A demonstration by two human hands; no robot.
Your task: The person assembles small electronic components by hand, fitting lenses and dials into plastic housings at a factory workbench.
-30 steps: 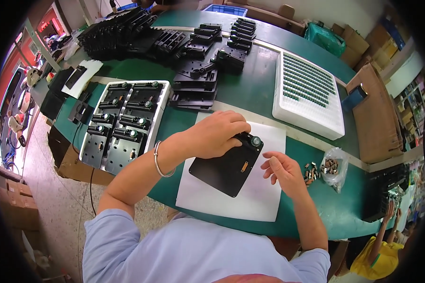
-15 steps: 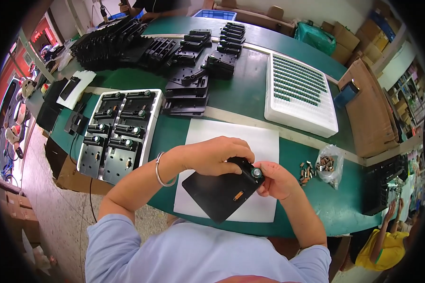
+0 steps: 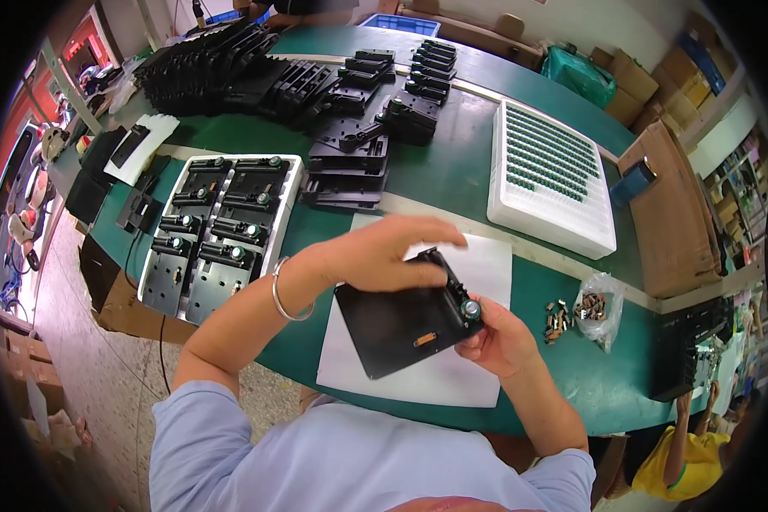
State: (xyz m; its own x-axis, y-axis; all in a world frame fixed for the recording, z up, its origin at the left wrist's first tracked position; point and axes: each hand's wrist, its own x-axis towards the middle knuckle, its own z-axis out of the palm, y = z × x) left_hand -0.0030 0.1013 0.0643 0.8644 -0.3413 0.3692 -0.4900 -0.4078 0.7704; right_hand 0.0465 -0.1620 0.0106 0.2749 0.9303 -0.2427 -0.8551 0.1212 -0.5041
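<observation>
A flat black plastic panel [image 3: 401, 328] is tilted above a white sheet [image 3: 350, 388]. My right hand [image 3: 502, 339] grips its right corner with thumb and fingers, next to a round silver part with a green rim [image 3: 471, 309]. Over the panel's upper edge is my left hand [image 3: 392, 252], its fingers stretched out and parted from the thumb. The left thumb lies over the panel beside the raised black barrel; whether it touches is unclear. A small copper-coloured piece [image 3: 425, 340] sits in the panel's lower part.
At left, a white tray [image 3: 292, 200] holds several similar panels. More black panels [image 3: 350, 162] stand stacked behind. A white foam tray [image 3: 555, 235] has rows of small green parts. Small metal pieces [image 3: 557, 322] lie near a clear bag [image 3: 602, 311]. Another person's arms [image 3: 678, 435] show at right.
My left fingers have lifted and straightened away from the panel's upper edge. The panel has turned slightly counterclockwise, its lower corner swinging up, while my right hand keeps its corner.
</observation>
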